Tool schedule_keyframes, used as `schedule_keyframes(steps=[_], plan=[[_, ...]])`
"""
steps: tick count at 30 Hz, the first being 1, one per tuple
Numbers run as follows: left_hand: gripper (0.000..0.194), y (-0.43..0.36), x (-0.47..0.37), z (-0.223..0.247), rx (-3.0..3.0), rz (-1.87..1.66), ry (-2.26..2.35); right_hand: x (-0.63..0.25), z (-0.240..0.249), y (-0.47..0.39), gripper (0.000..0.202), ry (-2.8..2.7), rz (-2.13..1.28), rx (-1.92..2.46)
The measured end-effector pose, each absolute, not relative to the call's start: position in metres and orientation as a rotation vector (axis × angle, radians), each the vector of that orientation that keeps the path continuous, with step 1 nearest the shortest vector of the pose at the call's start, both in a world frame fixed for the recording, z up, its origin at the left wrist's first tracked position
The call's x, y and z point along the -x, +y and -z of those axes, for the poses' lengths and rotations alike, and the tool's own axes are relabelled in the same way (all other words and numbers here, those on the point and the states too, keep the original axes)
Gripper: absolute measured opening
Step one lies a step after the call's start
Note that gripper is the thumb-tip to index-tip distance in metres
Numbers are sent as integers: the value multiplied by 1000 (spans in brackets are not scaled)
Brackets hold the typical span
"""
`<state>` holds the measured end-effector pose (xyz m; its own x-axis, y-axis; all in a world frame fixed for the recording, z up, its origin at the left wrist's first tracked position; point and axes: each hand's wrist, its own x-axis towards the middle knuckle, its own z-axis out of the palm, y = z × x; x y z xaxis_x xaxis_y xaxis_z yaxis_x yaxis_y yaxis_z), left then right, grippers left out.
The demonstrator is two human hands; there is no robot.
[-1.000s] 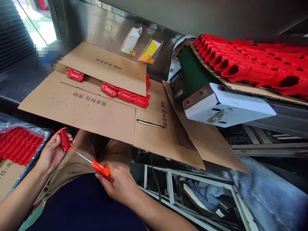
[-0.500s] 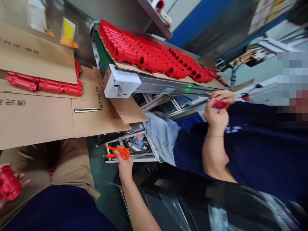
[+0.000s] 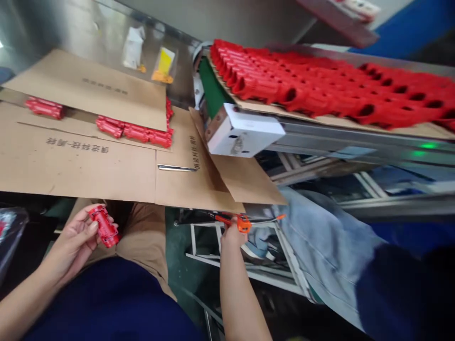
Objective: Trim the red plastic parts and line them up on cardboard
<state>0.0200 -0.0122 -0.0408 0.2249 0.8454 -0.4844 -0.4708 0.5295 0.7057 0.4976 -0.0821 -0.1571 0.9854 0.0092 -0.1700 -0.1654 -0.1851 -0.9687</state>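
My left hand (image 3: 74, 239) holds a red cylindrical plastic part (image 3: 104, 226) above my lap, thumb on its near side and fingers behind it. Its ends look ringed, and finer detail is blurred. To the right, my right hand (image 3: 232, 235) grips an orange air blow gun (image 3: 244, 224) just below the edge of the cardboard. The gun's thin dark nozzle points left, toward the space in front of my legs. My wrist and palm hide part of its handle.
An opened cardboard box (image 3: 131, 175) lies ahead, with a pen-like rod (image 3: 177, 167) on it. More red parts (image 3: 142, 133) show under a cardboard sheet (image 3: 106, 90). Rows of red parts (image 3: 302, 80) cover a conveyor at right. A co-worker's jeans-clad leg (image 3: 320, 232) is close to my right.
The view has swung left, so the co-worker's hands are out of frame. My left hand has brought the red part fully into view. The blow gun stays in my right hand, turned somewhat.
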Motion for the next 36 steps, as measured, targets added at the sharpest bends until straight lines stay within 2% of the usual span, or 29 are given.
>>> schedule_keyframes(steps=[6,10,13,18,21,29,36], plan=[[49,-11,-5,50,-494,-1049,923,-438,142,-69,35,-85,-652,1827],[50,-9,0,53,-514,-1058,929,-352,120,-74,25,-421,-1076,1782],[51,-8,0,50,-528,-1044,934,-285,90,-67,28,-733,-1258,1645],[54,-12,2,47,-584,-1068,937,-218,32,-42,7,-1200,-1317,1451],[54,-16,7,48,-625,-1107,952,-201,15,-27,11,-1449,-1321,1418],[47,-19,20,47,-823,-1175,1085,-188,6,-12,19,-1655,-1349,1475],[47,-20,16,47,-831,-1186,1100,-182,10,-13,14,-1996,-984,1527]])
